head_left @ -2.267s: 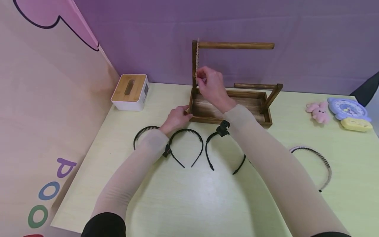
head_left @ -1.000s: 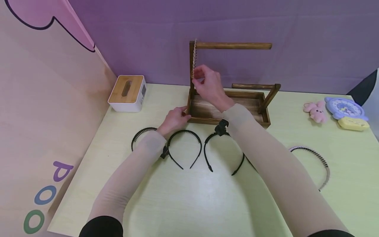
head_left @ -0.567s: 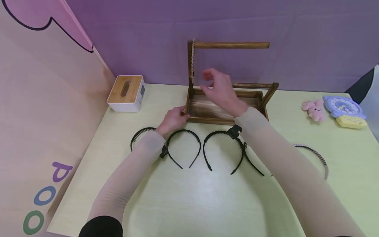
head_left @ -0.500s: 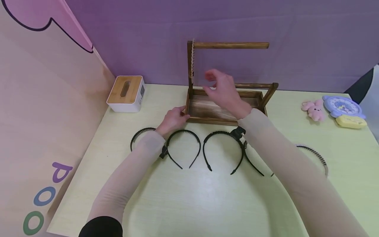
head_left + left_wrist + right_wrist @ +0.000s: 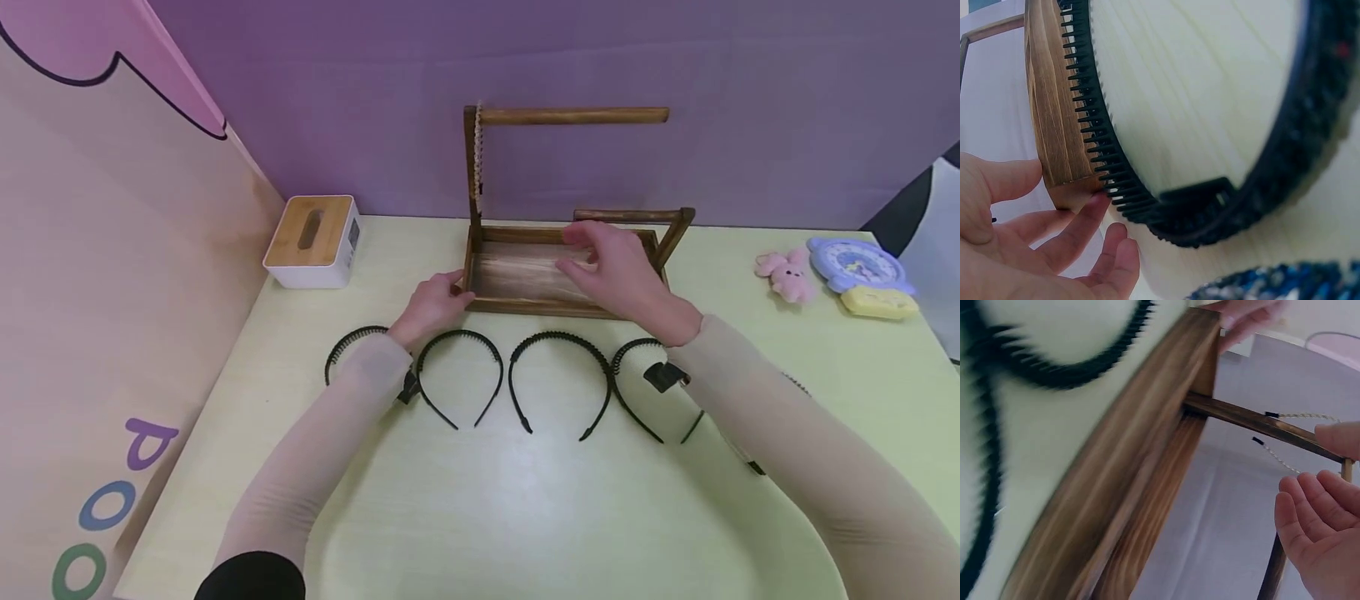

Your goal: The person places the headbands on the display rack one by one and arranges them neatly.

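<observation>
A light braided headband (image 5: 478, 158) hangs at the left end of the upper bar (image 5: 573, 116) of a dark wooden rack, next to its upright. In the right wrist view, this headband (image 5: 1307, 415) shows black tips. My left hand (image 5: 430, 307) grips the front left corner of the rack's tray (image 5: 536, 307), thumb on one side and fingers on the other. Over the tray's right part, my right hand (image 5: 621, 271) holds nothing, its thumb and fingers parted and loosely bent. It overlaps the rack's lower bar (image 5: 630, 216) in the head view.
Several black headbands (image 5: 514, 367) lie in a row before the rack, some partly under my sleeves. A pale headband (image 5: 797, 383) is mostly hidden by the right sleeve. A tissue box (image 5: 309, 242) stands left; a pink plush toy (image 5: 789, 277) and blue clock-like item (image 5: 857, 262) lie right.
My right hand has let go of the braided headband and moved right and down, over the tray. The headband stays hanging on the upper bar. My left hand keeps its grip on the tray corner.
</observation>
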Demonstrator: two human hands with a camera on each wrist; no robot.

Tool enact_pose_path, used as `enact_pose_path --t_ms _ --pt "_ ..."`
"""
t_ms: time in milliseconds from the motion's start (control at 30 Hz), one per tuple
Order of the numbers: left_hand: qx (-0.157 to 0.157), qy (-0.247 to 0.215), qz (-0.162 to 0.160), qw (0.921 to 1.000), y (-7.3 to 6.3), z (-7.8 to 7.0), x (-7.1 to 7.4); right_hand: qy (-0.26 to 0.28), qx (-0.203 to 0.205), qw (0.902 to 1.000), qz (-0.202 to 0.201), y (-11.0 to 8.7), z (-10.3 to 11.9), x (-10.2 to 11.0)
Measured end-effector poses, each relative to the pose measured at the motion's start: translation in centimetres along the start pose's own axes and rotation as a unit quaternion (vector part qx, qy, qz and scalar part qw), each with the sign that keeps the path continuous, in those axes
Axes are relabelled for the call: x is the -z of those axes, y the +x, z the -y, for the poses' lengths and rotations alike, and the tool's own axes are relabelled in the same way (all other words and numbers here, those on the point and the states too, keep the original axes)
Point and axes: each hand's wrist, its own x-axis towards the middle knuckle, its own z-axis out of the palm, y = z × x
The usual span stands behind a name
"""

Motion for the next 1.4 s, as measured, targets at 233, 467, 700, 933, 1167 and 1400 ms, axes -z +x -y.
enact_pose_path --t_ms 233,467,700,933,1167,1400 --pt "-0.002 0.004 0.001 1.0 0.0 0.1 -0.1 -0.045 0.011 0.9986 0.026 -3.6 -1.9 1.1" --pt "0.004 0.009 0.001 1.0 0.1 0.0 -0.2 -0.066 -0.011 0.9973 0.03 -6.6 -3.7 2.5" --pt "-0.004 0.011 -0.001 0.9999 0.1 0.0 0.0 -0.085 -0.032 0.9948 0.044 -9.4 -5.2 3.9" --pt "-0.005 -0.001 0.002 1.0 -0.1 -0.1 0.0 -0.107 -0.064 0.9906 0.056 -12.6 -6.6 6.0" --pt "-0.005 -0.001 0.0 1.0 -0.2 -0.2 0.0 -0.115 -0.11 0.9832 0.089 -15.3 -7.4 7.7" --pt "-0.004 -0.004 -0.001 1.0 -0.1 -0.1 0.0 -0.104 -0.146 0.9782 0.105 -17.4 -7.7 8.0"
